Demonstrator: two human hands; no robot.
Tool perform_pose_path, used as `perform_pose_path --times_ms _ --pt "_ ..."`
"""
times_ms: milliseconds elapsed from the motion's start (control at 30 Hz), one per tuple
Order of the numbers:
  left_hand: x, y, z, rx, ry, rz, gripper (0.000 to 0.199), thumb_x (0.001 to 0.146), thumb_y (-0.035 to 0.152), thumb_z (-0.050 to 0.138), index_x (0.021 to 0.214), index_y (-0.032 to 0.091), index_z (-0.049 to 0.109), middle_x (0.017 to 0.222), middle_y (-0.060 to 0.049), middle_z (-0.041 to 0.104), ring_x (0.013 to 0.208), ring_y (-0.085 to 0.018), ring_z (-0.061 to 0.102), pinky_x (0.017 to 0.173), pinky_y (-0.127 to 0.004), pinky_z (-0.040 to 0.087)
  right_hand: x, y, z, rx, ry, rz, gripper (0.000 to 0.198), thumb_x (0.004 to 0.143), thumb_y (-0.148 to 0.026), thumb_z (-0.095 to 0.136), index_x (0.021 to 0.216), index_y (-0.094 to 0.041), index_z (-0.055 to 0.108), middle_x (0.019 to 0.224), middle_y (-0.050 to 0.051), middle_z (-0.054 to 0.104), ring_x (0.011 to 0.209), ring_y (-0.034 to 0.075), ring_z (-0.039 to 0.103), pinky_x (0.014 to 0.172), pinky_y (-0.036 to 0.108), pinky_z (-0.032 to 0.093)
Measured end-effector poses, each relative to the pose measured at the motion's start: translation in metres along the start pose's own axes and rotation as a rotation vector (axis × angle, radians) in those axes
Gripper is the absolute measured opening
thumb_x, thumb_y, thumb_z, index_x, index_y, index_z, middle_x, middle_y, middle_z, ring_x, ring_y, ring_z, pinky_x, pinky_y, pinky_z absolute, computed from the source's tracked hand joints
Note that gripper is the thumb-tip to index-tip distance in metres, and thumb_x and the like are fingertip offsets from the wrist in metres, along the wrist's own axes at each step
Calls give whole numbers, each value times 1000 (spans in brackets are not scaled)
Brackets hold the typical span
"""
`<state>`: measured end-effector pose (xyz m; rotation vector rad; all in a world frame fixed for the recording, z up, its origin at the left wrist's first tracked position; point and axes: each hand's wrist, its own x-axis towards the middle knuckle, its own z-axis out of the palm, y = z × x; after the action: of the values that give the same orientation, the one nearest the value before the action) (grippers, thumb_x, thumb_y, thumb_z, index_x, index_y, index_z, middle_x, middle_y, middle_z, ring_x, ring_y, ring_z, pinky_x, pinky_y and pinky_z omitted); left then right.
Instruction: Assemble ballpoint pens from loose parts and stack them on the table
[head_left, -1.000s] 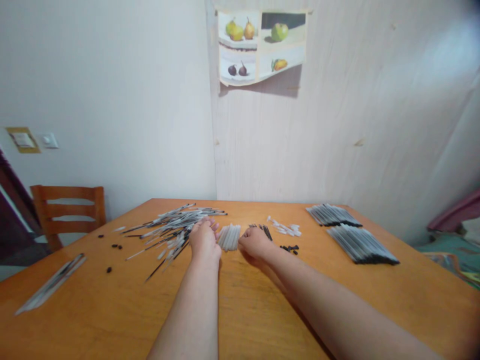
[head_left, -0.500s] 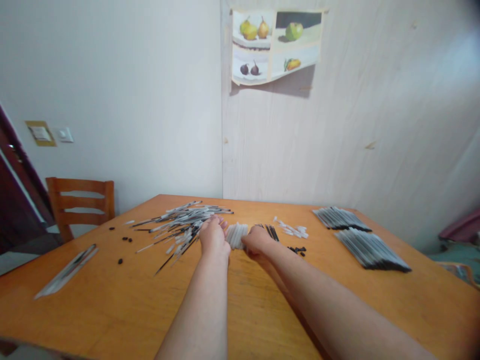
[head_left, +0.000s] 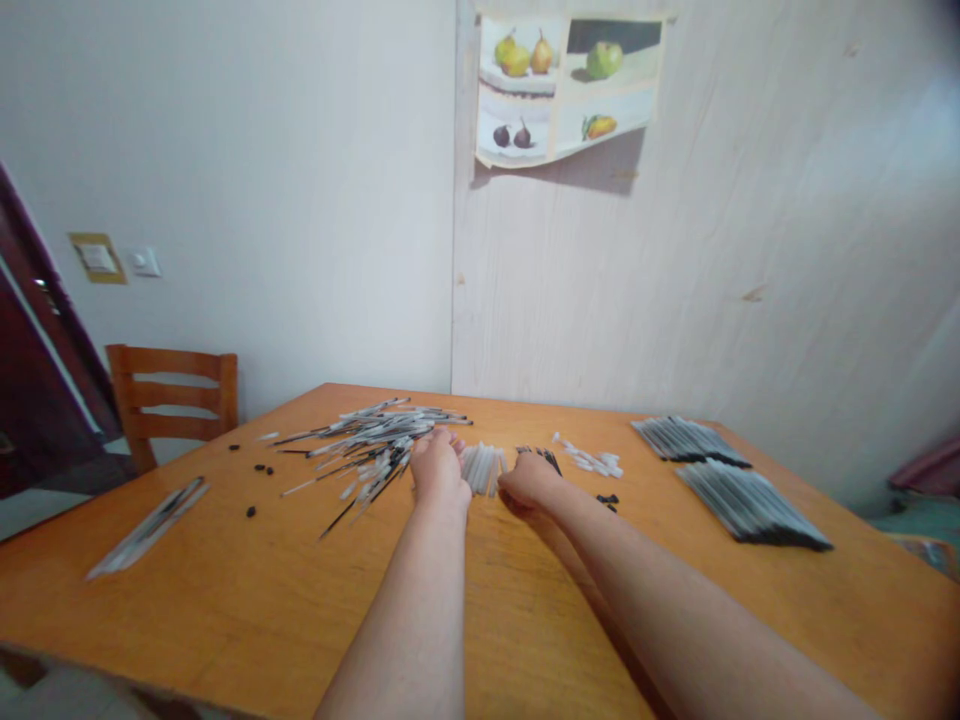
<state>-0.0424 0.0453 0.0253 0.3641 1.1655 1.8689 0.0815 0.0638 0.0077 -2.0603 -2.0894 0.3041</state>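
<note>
Between my hands lies a short row of clear whitish plastic tubes (head_left: 480, 470), side by side on the wooden table. My left hand (head_left: 439, 472) is at the row's left end, next to the loose pile of pen refills (head_left: 382, 430); its visible fingers look loosely bent and apart, with nothing plainly held. At the right end, my right hand (head_left: 529, 482) has its fingers curled together close to the last tube, and its fingertips are hidden. Behind that hand lie several dark refills (head_left: 551, 462). White caps (head_left: 592, 458) and small black plugs (head_left: 609, 500) are scattered farther right.
Two neat stacks of filled pen tubes, a back one (head_left: 686, 440) and a front one (head_left: 754, 505), lie on the right. A clear bag of pens (head_left: 150, 525) rests on the left, near loose black plugs (head_left: 251, 511). A wooden chair (head_left: 176, 395) stands beyond the table's left edge.
The view has shifted slightly, moving the scene to the right. My right hand covers more of the black plugs, and the rightmost tubes look more spread out. My left hand stays beside the row.
</note>
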Motion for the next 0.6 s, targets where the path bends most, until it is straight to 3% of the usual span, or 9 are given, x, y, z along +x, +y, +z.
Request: perform_pose_path --times_ms 167,300,400,500,600 --pt "-1 -2 3 63 -17 24 16 77 24 58 90 16 62 83 -2 65 63 -10 60 56 -21 38 -3 4 -4 23 -36 4 28 71 -28 64 90 -10 75 91 20 73 88 28 69 73 29 49" --pt "-3 -11 6 193 -121 126 15 74 19 60 89 17 64 83 -4 66 69 -13 61 65 -26 45 -7 11 -14 47 -34 10 27 74 -27 61 94 -11 74 89 19 73 89 27 69 73 29 49" --pt "-7 -21 8 337 -300 336 24 71 10 61 92 18 67 94 -8 69 85 -18 64 82 -31 47 -10 21 -27 164 -114 -12 23 79 -28 56 81 -12 73 74 15 73 72 22 69 65 27 49" --pt "-15 -27 7 585 -546 649 40 68 2 57 100 22 70 106 -9 69 103 -23 60 97 -38 41 -13 34 -42 386 -203 -68 23 80 -28 52 68 -13 65 62 11 69 54 16 63 51 22 45" --pt "-24 -28 4 869 -677 923 44 70 3 56 105 27 70 116 -7 67 116 -27 53 104 -44 35 -17 44 -55 617 -181 -165 19 78 -26 52 64 -15 58 56 5 65 45 10 54 43 18 37"
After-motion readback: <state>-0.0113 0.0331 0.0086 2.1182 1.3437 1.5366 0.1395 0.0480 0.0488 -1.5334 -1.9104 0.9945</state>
